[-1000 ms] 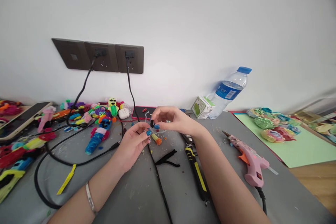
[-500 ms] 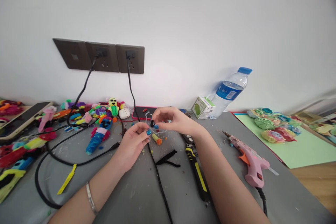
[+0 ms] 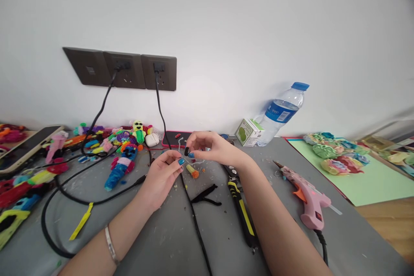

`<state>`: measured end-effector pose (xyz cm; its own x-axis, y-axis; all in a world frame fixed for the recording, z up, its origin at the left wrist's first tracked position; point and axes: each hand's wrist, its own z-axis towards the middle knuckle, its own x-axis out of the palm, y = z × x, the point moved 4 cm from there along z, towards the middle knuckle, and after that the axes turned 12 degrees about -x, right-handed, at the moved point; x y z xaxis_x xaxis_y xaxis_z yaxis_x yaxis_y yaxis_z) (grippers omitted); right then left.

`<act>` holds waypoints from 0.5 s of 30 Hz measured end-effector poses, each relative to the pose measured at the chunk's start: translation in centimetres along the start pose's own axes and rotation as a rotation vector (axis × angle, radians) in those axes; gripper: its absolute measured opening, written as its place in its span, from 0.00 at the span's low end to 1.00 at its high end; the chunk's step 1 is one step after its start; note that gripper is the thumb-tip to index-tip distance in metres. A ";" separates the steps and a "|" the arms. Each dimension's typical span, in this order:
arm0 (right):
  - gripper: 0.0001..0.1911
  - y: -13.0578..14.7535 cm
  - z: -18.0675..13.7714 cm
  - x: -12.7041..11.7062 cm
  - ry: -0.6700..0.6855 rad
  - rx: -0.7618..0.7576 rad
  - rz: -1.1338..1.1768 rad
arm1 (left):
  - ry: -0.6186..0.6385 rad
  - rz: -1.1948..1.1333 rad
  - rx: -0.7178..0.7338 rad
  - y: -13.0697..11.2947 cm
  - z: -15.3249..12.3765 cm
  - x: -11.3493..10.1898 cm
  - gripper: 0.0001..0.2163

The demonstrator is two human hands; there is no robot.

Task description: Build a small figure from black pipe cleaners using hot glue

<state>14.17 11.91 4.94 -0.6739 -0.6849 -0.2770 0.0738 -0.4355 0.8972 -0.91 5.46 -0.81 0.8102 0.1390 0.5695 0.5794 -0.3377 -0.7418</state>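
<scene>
My right hand [image 3: 208, 144] is closed in a pinch, thumb under curled fingers, on a small black fuzzy piece [image 3: 186, 151]. Close beside it, my left hand [image 3: 165, 172] has thumb and forefinger pressed together; what lies between them is too small to make out. Just below the fingertips, on the table, is a small yellow and orange piece [image 3: 192, 171]. Nearer to me lies a bent black pipe cleaner [image 3: 206, 196]. Black-and-yellow pliers [image 3: 242, 213] rest beside my right forearm, partly hidden at the top.
A pink glue gun [image 3: 307, 198] lies to the right, near green paper [image 3: 368, 189] with crumpled flowers. A water bottle [image 3: 281, 114] and small carton [image 3: 248, 132] stand by the wall. Black cables [image 3: 194, 211] cross the grey table. Colourful pipe-cleaner figures [image 3: 121, 166] crowd the left.
The whole view has shifted very slightly to the left. Both hands keep nearly the same pose, and the black piece remains in my right fingers.
</scene>
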 end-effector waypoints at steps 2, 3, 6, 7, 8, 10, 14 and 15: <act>0.06 -0.1 0.0 0.1 0.006 0.002 0.008 | 0.000 0.004 -0.001 0.0 0.0 0.0 0.15; 0.06 -0.1 0.0 0.1 0.007 0.002 0.010 | 0.001 0.005 -0.001 0.0 -0.1 0.0 0.15; 0.06 -0.1 0.0 0.1 0.005 -0.002 0.027 | 0.006 0.012 -0.015 0.1 -0.1 0.1 0.15; 0.06 0.0 0.0 0.1 0.001 -0.005 0.040 | 0.007 0.014 -0.022 0.1 -0.1 0.1 0.15; 0.06 0.1 0.0 0.1 -0.005 -0.010 0.057 | 0.008 0.014 -0.027 0.2 -0.1 0.1 0.15; 0.07 0.2 0.0 0.1 -0.014 -0.024 0.096 | 0.007 0.011 -0.032 0.3 -0.1 0.0 0.14; 0.07 0.5 0.0 0.2 -0.010 -0.047 0.146 | 0.000 0.018 -0.033 0.4 0.1 -0.2 0.14; 0.07 0.5 0.0 0.2 -0.007 -0.047 0.148 | -0.004 0.025 -0.033 0.4 0.0 -0.2 0.14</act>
<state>14.13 11.56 5.31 -0.6583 -0.7396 -0.1403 0.2068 -0.3569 0.9110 -0.81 5.35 -1.22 0.8249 0.1336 0.5493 0.5555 -0.3716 -0.7439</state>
